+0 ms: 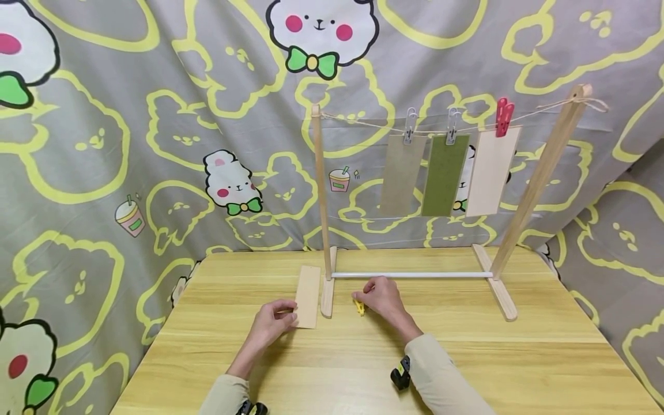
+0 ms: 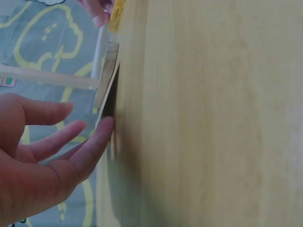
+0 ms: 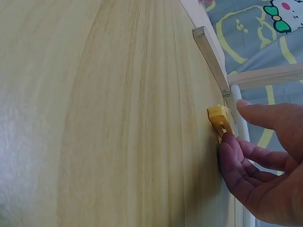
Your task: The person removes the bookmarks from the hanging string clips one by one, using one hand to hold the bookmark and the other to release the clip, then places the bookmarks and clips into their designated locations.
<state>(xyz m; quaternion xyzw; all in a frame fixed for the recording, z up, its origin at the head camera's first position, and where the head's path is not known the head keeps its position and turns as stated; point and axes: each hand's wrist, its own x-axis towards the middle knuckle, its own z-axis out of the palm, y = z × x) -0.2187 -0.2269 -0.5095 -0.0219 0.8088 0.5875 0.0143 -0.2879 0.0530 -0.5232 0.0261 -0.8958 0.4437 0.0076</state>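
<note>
My left hand (image 1: 272, 321) touches the lower left edge of a pale tan rectangular card (image 1: 308, 291) on the table. In the left wrist view, a fingertip is against the tilted card's (image 2: 111, 90) dark underside, while the thumb stays apart from it. Just right of the stand's left foot, my right hand (image 1: 381, 297) pinches a small yellow clothespin (image 1: 359, 308) close to the tabletop. The right wrist view shows this clothespin (image 3: 219, 117) at the fingertips; part of it is hidden by fingers.
A wooden stand (image 1: 536, 178) with a white crossbar (image 1: 410, 275) carries a string (image 1: 358, 121). From it hang a grey-brown card (image 1: 402, 176) and a green card (image 1: 445, 176) on clear clips, and a cream card (image 1: 493, 173) on a red clip (image 1: 503, 117). Patterned cloth (image 1: 280, 230) covers the wall.
</note>
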